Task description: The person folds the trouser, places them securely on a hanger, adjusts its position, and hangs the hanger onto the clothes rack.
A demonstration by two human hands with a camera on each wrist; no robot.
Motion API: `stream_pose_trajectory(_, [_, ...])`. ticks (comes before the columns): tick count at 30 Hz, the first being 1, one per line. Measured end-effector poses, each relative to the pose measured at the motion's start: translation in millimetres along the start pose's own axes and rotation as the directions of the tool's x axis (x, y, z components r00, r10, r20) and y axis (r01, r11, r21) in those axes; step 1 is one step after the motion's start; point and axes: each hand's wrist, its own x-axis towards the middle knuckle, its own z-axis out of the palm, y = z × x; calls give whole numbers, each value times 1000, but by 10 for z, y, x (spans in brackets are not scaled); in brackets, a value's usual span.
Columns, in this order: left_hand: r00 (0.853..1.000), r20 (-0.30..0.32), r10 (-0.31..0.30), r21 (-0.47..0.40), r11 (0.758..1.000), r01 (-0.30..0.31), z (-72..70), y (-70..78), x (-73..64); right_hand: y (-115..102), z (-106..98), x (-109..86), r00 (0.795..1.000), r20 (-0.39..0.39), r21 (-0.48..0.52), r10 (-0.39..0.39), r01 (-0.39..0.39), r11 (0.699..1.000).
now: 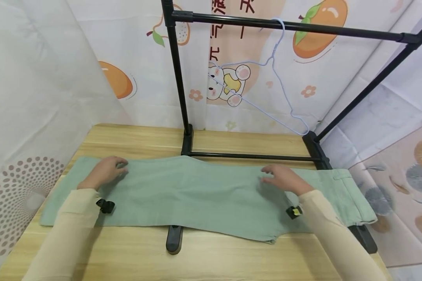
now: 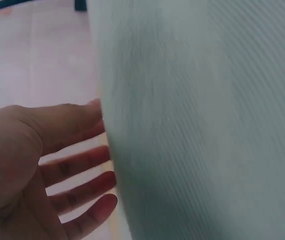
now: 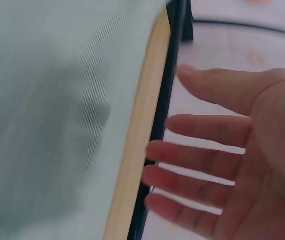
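Note:
A pair of light green trousers lies lengthwise and flat across the table, folded in half, the waistband end at the right and the leg end at the left. Over the leg part is my left hand, its fingers loosely bent and nothing held; in the left wrist view its fingertips come right at the cloth's outline. My right hand hovers above the upper part of the trousers, casting a shadow on them. Its fingers are spread and relaxed, with nothing between them.
A black garment rack stands on the wooden table, its feet partly under the trousers. From its top bar hangs a light blue wire hanger. Patterned curtains enclose the table at the back and sides.

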Motion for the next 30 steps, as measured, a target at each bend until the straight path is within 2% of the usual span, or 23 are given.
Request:
stream_pose_trajectory(4, [995,17,98,27,995,-98,60,127,139,-278,113,340,997,-5,4,-74,74,997])
stream_pose_trajectory(7, [989,29,145,19,989,-146,111,210,216,-438,202,554,995,0,33,-97,97,995])
stream_pose_trajectory(13, [984,48,170,-33,985,-168,178,345,314,-612,343,870,993,36,82,-109,105,991])
stream_pose_trajectory(18, [985,49,167,-67,984,-163,198,400,366,-647,411,1019,995,50,103,-83,78,992])
stream_pose_trajectory(22, [986,28,164,-74,984,-161,209,388,380,-646,449,1086,996,57,114,-62,55,992])
stream_pose_trajectory(26, [986,-3,164,-77,983,-164,213,362,391,-642,480,1137,998,39,86,-56,52,995])
stream_pose_trajectory(30, [986,-5,169,-88,982,-169,208,347,390,-663,513,1159,999,23,32,-39,38,999])
